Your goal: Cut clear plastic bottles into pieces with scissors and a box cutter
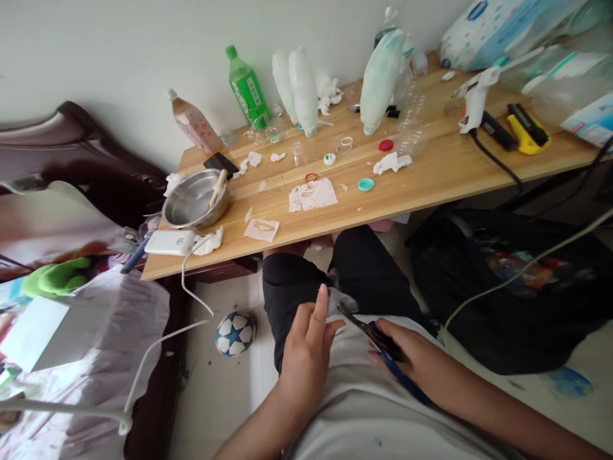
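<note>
In my right hand (397, 354) is a pair of scissors (371, 332) with dark blades and blue on the handles, held over my lap. The blade tips point up and left, close to the fingers of my left hand (306, 342). A small see-through piece of plastic (343, 299) shows at those fingers, beside the scissor tips. My left index finger stretches forward and the thumb points toward the blades. The other left fingers look curled, and their exact grip on the plastic is partly hidden.
Ahead stands a wooden table (268, 207) with a metal bowl (196, 201), a green bottle (248, 89), white-wrapped bottle shapes (302, 92), a glue gun (479, 99) and torn tissue. A white cable (184, 287) hangs at the left, above a ball (235, 333). A black bag (479, 326) lies right.
</note>
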Demonstrator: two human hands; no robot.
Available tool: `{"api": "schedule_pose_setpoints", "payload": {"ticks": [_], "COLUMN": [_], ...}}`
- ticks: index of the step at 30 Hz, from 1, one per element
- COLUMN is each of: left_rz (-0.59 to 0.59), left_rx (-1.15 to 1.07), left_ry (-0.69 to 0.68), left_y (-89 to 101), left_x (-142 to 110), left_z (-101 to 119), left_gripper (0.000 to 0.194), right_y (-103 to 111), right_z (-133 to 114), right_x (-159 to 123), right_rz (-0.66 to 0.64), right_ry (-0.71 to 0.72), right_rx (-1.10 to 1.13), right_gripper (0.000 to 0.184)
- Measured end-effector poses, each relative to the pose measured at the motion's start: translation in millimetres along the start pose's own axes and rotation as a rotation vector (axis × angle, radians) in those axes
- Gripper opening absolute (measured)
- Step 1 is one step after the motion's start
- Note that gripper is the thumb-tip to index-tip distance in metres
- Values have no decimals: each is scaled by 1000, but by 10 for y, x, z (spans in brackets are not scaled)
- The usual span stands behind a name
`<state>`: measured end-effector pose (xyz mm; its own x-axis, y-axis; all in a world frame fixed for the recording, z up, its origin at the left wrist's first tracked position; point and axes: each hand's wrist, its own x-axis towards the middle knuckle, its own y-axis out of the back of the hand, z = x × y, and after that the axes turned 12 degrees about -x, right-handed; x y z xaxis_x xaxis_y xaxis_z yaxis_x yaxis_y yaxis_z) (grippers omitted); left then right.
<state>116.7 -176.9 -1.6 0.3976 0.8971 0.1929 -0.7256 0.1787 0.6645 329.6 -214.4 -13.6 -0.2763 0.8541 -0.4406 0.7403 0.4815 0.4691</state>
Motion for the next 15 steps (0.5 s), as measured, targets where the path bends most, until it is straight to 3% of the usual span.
{"api": "schedule_pose_setpoints", "payload": {"ticks": [15], "left_rz": [136], "left_rx": [338], "left_ry": [-139], "left_y": [-142], "left_x": [23], "left_z": [3], "left_gripper": [78], "right_y": [-36], "right_z": [-33], "right_x": [36], "right_rz": [19], "right_ry": [-35], "right_rx": [-6], "right_gripper": [23]}}
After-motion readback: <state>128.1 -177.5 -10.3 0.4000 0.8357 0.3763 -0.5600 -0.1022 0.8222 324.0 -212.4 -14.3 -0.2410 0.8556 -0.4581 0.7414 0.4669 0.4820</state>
